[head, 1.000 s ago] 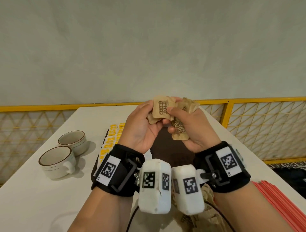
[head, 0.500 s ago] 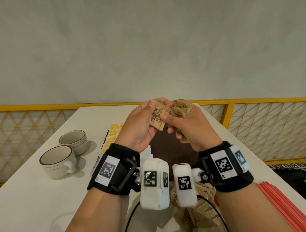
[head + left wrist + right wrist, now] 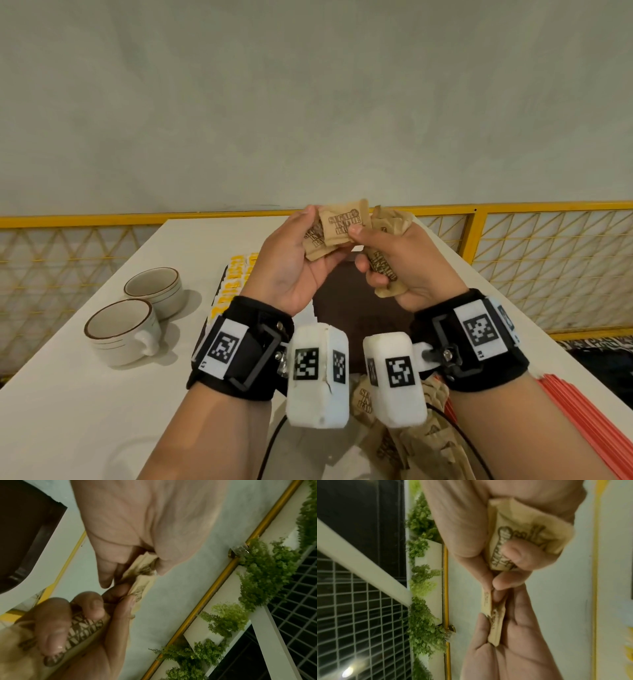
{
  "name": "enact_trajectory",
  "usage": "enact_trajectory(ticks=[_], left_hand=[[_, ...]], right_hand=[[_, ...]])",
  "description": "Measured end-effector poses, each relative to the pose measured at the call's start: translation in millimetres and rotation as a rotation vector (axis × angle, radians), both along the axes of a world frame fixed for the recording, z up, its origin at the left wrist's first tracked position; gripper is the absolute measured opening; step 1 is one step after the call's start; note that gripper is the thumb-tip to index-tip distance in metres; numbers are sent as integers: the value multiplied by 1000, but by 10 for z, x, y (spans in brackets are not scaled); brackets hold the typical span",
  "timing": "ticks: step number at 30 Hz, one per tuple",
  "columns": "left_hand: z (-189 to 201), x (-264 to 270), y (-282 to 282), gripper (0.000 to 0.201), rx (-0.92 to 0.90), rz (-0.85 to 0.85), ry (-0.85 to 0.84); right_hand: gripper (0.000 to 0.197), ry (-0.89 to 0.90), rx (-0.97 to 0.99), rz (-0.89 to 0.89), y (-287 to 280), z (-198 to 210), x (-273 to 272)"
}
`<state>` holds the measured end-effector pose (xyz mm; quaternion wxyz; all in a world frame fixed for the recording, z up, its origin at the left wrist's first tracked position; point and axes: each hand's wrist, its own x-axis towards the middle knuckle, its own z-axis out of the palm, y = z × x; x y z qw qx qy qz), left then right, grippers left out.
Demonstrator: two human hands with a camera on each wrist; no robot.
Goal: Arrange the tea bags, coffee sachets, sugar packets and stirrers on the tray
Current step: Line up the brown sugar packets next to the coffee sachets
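Observation:
Both hands are raised above the dark brown tray point(image 3: 346, 308). My left hand point(image 3: 298, 253) holds a small stack of brown sugar packets point(image 3: 337, 228) between thumb and fingers. My right hand point(image 3: 397, 260) grips a crumpled bunch of sugar packets point(image 3: 387, 270) in its curled fingers, and its thumb and forefinger pinch the edge of the packet in the left hand. In the right wrist view the bunch of sugar packets point(image 3: 518, 538) fills the palm. Yellow sachets point(image 3: 236, 277) lie in a row along the tray's left side. Red stirrers point(image 3: 589, 421) lie on the table at right.
Two white cups with brown rims point(image 3: 150, 287) point(image 3: 120, 332) stand on the white table point(image 3: 68, 394) at left. More loose sugar packets point(image 3: 411, 442) lie near the front edge under my wrists. A yellow lattice railing point(image 3: 548, 260) borders the table.
The packet between my hands has turned from tilted to upright and sits higher. Both hands have shifted slightly and the right hand's bunch has dropped a little.

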<state>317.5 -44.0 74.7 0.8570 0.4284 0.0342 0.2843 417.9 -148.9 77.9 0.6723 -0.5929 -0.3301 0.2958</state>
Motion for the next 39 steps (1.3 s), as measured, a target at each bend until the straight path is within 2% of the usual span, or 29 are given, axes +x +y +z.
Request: enact_trajectory(ticks=[4,7,10,13,15,17,20,25,27,29,32,36,39], left_hand=[[-10,31,-30,29,-10,31,-24],[-33,39,-65,40,105,50,0],[-53,44,-56,32,178,70,7],[-55,-8,48,29,160,73,36],[-33,-73,124,27,132,56,59],[-15,-121,155,24,162,45,105],[-12,-128,84,20,367,44,228],[-56,-69,-52,47,910,67,325],[-54,-54,-72,45,1015,161,325],[-37,-55,-38,36,967,259,320],[-26,-92,69,25,707,281,296],[-39,-140,183,26,399,196,241],[-45,-142,207,29,312,133,194]], right_hand=[[8,26,-19,37,28,-30,-28],[7,29,-8,83,64,-57,-110],[8,77,5,112,95,-76,-100],[14,285,130,107,82,-54,-2],[9,475,217,74,46,-31,62],[5,579,287,45,7,-16,100],[17,576,282,-14,3,-18,112],[18,496,285,13,61,8,-34],[14,465,305,58,80,6,-78],[8,427,330,149,77,9,-85],[17,358,325,223,40,17,-51],[14,365,332,28,64,-6,-9],[21,311,344,4,76,-23,-27]])
